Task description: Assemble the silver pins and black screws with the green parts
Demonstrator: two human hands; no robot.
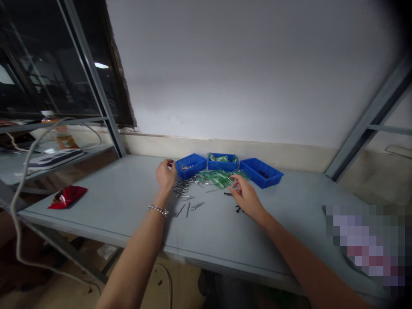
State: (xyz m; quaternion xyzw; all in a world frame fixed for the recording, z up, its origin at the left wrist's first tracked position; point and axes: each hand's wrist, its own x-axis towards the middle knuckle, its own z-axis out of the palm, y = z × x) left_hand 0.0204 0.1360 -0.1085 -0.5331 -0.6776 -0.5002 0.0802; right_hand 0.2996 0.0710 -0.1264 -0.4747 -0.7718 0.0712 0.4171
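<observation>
My left hand [166,173] is at the left side of the left blue bin [193,171], its fingers bent by the bin's edge; what they hold, if anything, is hidden. Silvery metal pieces lie in that bin, and a pile of metal pins [183,189] spreads in front of it. My right hand [244,193] is over the green packets [220,178], thumb and forefinger close together around a small thin metal piece [230,180]. More green packets fill the middle blue bin [223,165]. Black screws [238,209] lie beside my right hand, and dark pieces sit in the right blue bin [265,178].
A red wrapper [68,197] lies on the left of the grey table [106,214]. A side shelf holds a bottle [64,137] and a white device [54,159]. A white cable hangs at the left. Metal posts frame both sides; a blurred-out object lies at the right.
</observation>
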